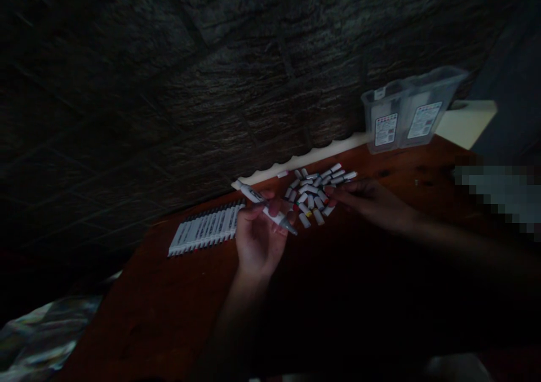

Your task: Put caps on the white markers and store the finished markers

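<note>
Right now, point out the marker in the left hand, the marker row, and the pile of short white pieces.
Held marker [253, 194]: head view, white barrel toward its upper end.
Marker row [206, 229]: head view, barrels mid-row.
White-piece pile [311, 189]: head view, one piece near the middle.

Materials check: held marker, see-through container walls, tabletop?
Marker: probably plastic, smooth-looking; even white barrel with print.
Container walls: likely smooth clear plastic; background shows through.
Tabletop: looks like wood, reddish-brown with dark knot-like spots; too dim to judge varnish.
</note>
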Action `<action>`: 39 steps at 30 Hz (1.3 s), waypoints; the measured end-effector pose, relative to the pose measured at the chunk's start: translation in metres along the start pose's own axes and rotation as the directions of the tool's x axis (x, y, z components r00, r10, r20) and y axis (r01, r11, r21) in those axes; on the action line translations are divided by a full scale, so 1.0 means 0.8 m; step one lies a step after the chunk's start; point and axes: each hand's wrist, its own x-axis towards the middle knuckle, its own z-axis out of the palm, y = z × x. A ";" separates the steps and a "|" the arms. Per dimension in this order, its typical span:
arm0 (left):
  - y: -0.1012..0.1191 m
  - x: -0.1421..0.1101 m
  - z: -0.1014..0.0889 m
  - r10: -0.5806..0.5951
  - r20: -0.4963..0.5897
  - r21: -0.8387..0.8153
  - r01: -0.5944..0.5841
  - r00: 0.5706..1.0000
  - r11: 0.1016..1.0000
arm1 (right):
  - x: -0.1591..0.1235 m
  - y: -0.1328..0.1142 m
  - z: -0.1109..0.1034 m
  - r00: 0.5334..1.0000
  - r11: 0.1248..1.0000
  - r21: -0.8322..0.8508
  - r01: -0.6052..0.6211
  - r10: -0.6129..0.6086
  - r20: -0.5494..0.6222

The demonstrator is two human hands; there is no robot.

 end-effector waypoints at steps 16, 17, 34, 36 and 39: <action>0.004 -0.006 0.004 -0.117 0.184 0.008 0.118 0.976 0.993 | 0.001 0.006 -0.001 1.000 1.000 -0.003 0.006 -0.006 0.015; 0.002 -0.006 0.004 -0.136 0.197 0.038 0.131 0.971 0.991 | 0.002 0.007 -0.001 1.000 1.000 -0.008 -0.003 0.003 0.012; -0.031 -0.014 0.006 -0.347 0.328 0.830 -0.093 0.879 0.550 | -0.012 -0.012 0.000 0.951 0.952 0.269 0.145 -0.209 0.226; -0.028 -0.007 -0.003 -0.239 0.325 0.862 -0.183 0.915 0.473 | -0.006 -0.010 -0.006 0.974 0.946 0.300 0.122 -0.172 0.148; -0.016 0.010 -0.025 0.075 0.241 0.933 -0.252 0.968 0.258 | 0.004 -0.011 -0.017 0.998 0.942 0.331 0.060 -0.057 -0.017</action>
